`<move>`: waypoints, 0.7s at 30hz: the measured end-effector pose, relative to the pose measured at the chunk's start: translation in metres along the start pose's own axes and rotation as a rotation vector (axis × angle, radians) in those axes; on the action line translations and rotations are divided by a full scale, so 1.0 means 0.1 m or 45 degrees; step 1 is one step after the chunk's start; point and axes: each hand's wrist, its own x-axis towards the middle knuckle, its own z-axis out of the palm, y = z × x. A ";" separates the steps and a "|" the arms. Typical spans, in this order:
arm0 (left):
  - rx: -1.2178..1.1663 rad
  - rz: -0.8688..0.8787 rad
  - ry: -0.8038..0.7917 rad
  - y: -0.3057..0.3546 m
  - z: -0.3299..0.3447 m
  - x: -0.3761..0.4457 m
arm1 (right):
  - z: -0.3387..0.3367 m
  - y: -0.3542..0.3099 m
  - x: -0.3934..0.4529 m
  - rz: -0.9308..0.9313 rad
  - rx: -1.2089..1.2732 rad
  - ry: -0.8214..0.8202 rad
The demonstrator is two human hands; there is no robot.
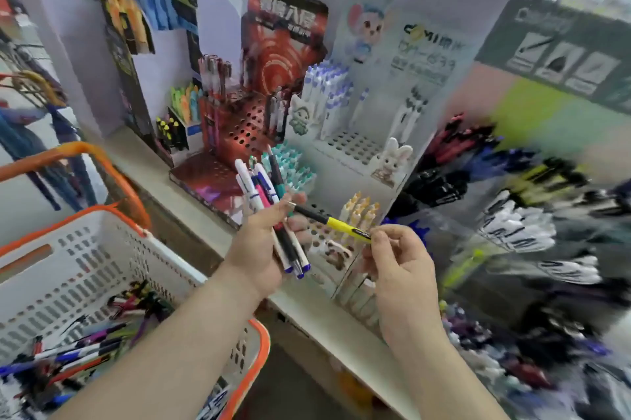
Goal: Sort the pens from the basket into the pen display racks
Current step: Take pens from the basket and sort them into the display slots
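The left hand was closed around a fanned bundle of mixed white, pink, teal and dark plastic pens, tips down and caps spread upward, while the right hand pinched the rear end of a single yellow-and-black pen with a metal tip between thumb and fingertips, its point directed toward the bundle. In my judgement the chief risk lay in the bundle: the left grip was loose and splayed, and drawing or nudging one pen across it could loosen the others and drop them onto the pale shelf ledge or behind the racks. A second risk was misfiling, since the yellow pen was held only at its end and hung in front of the white perforated cardboard display rack with rabbit figures, whose stock was white-and-blue, teal and cream. The dark red perforated display rack beside it held a few dark pens, with most holes vacant. Racks to the right were too blurred to assess. The white slotted plastic basket with orange rim and handles, lower left, contained a loose heap of assorted pens, so sorting appeared far from complete.
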 end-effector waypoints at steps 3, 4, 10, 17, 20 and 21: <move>-0.142 -0.083 -0.194 -0.27 0.29 0.07 | -0.35 -0.01 0.06 0.012 0.093 0.116; -0.181 -0.114 -0.252 -0.35 0.38 0.08 | -0.47 -0.03 0.07 0.013 0.115 0.154; -0.113 -0.207 -0.351 -0.84 0.89 0.11 | -1.18 -0.11 0.17 0.035 0.250 0.271; -0.241 -0.278 -0.458 -1.34 1.35 0.21 | -1.69 -0.17 0.38 0.175 0.729 0.335; -0.261 -0.297 -0.454 -1.47 1.42 0.25 | -1.83 -0.21 0.41 0.190 0.820 0.365; -0.267 -0.299 -0.448 -1.50 1.44 0.26 | -1.86 -0.22 0.43 0.197 0.833 0.376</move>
